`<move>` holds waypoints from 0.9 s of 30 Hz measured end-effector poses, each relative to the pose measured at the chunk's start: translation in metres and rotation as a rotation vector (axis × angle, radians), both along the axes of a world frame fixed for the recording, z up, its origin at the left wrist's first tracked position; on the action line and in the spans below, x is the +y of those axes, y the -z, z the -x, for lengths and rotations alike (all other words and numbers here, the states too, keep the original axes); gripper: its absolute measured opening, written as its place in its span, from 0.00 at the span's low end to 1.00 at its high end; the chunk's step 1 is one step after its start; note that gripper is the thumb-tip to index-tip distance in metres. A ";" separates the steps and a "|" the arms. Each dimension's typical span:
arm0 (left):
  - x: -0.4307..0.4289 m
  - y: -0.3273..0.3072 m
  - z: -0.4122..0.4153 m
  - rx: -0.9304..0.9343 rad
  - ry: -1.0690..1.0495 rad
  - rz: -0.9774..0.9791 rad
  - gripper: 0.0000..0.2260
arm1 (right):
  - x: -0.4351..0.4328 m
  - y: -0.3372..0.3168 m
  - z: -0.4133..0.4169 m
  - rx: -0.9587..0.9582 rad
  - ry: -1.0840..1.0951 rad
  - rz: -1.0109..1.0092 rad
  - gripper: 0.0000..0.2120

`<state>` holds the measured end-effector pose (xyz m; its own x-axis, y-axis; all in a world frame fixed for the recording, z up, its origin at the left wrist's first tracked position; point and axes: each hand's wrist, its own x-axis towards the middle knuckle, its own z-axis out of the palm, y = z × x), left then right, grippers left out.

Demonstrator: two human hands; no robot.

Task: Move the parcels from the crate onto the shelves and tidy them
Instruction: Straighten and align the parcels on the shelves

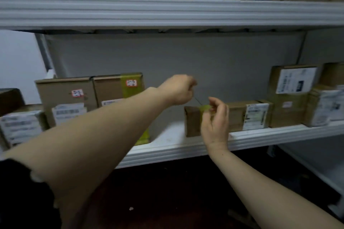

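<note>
A small brown parcel (192, 122) is seated on the middle shelf (167, 147). Its yellow tape (204, 107) is pinched by the right hand (216, 119) fingers; the left hand (176, 89) fingers are curled round a thin strand (198, 100).

The shelves (167, 11) look like white painted metal, smooth, with a soft sheen on their ribbed front edges. The parcels (63, 98) are plain brown cardboard, matt, with white paper labels (256, 116). Toward nine o'clock one box (109, 89) wears a band of glossy yellow-green tape (130, 91); the low box (191, 121) at centre has the same. A thin, thread-like strand (197, 100) runs up into the left hand (176, 89). The back panel (167, 57) is flat matt grey. At seven o'clock, a black cloth sleeve (22, 191).
</note>
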<state>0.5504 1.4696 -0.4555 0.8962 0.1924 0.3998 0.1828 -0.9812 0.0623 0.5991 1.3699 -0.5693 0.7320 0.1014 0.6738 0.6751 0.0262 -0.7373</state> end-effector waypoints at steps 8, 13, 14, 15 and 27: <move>-0.010 0.042 -0.045 0.506 -0.049 0.070 0.31 | -0.066 0.022 -0.054 0.220 0.156 0.058 0.16; -0.001 0.034 -0.038 0.497 -0.073 -0.032 0.26 | -0.072 0.029 -0.070 0.332 0.185 0.067 0.19; 0.001 0.031 -0.035 0.517 -0.092 -0.049 0.27 | -0.071 0.030 -0.071 0.342 0.189 0.083 0.20; 0.005 0.029 -0.031 0.544 -0.113 -0.077 0.27 | -0.071 0.031 -0.073 0.345 0.195 0.103 0.21; 0.031 0.030 -0.025 0.683 -0.212 -0.169 0.28 | -0.061 0.037 -0.090 0.513 0.034 0.212 0.41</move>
